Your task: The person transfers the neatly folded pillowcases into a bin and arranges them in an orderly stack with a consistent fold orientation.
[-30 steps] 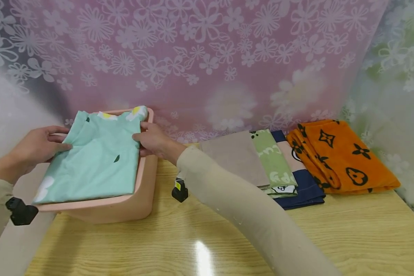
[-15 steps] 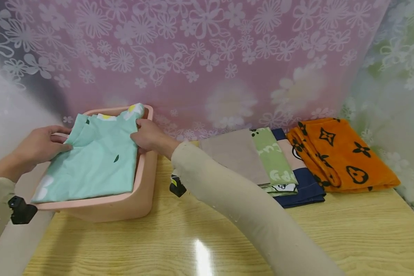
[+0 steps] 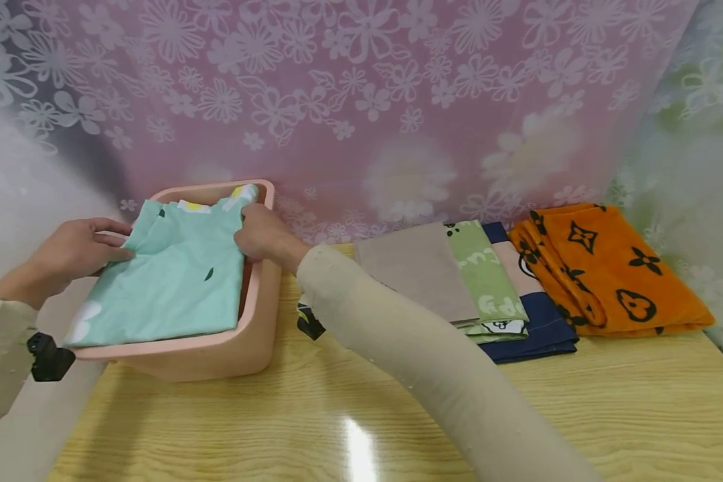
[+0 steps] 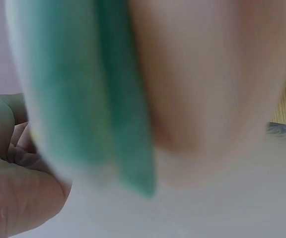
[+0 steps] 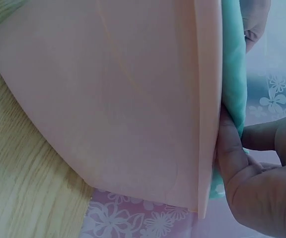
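A folded mint-green cloth (image 3: 181, 288) with white-and-yellow flowers lies across the top of a pink plastic bin (image 3: 229, 361). My left hand (image 3: 75, 254) pinches the cloth's left edge, its thumb over the top. At the right edge my right hand (image 3: 268, 234) pinches the cloth near the bin's far right corner. In the right wrist view, the thumb and fingers of that hand (image 5: 267, 183) close on the cloth (image 5: 233, 64) along the rim. Blurred cloth (image 4: 68, 89) fills much of the left wrist view, beside the hand (image 4: 19, 183). The bin's inside is mostly hidden.
Right of the bin on the wooden table (image 3: 247, 428) lie overlapping folded cloths: a grey-beige one (image 3: 416, 274), a green one (image 3: 485, 268), a navy-and-pink one (image 3: 536, 321). An orange folded cloth (image 3: 614, 268) with black motifs is far right. A flowered curtain (image 3: 367, 134) hangs behind.
My right hand has shifted slightly down and inward at the cloth's right edge, and more of the bin's back rim shows. The left hand keeps its hold. The view has shifted slightly.
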A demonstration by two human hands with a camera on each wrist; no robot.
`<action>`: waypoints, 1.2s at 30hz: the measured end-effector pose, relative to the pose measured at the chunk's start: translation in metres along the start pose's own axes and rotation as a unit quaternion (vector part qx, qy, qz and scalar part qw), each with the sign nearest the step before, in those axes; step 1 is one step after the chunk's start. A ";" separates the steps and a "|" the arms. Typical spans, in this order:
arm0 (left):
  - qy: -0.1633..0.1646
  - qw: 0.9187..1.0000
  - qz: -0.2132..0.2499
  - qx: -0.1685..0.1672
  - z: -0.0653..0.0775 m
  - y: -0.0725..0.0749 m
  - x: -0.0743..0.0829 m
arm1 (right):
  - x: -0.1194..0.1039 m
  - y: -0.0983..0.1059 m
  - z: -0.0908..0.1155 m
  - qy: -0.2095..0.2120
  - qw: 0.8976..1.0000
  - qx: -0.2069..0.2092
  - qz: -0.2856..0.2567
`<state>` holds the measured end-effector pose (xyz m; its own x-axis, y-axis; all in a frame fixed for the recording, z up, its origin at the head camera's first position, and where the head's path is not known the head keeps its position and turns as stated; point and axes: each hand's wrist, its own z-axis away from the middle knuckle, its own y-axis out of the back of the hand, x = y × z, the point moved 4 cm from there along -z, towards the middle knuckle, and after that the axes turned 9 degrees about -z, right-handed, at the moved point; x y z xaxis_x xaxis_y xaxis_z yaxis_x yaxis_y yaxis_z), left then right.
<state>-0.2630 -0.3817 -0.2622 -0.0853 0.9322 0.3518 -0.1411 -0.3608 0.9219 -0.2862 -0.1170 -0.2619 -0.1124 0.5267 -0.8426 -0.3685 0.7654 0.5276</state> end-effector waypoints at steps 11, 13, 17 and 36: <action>-0.007 0.998 -0.024 0.050 0.003 -0.002 0.020 | -0.003 0.003 0.005 0.045 0.997 0.003 0.057; -0.019 0.999 -0.013 0.048 0.005 -0.001 0.026 | -0.003 0.004 0.008 0.078 0.995 0.005 0.055; -0.042 0.999 0.005 0.028 0.008 0.004 0.036 | 0.001 0.011 0.012 0.147 0.989 -0.015 0.004; -0.094 0.994 0.034 -0.042 0.022 0.007 0.095 | 0.062 0.081 0.029 0.104 0.993 -0.048 -0.005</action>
<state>-0.2507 -0.2952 -0.2194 0.0884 0.8918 0.4436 -0.2246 -0.4161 0.8812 -0.2966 -0.0118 -0.2686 -0.2934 0.4242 -0.8567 -0.4550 0.7262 0.5154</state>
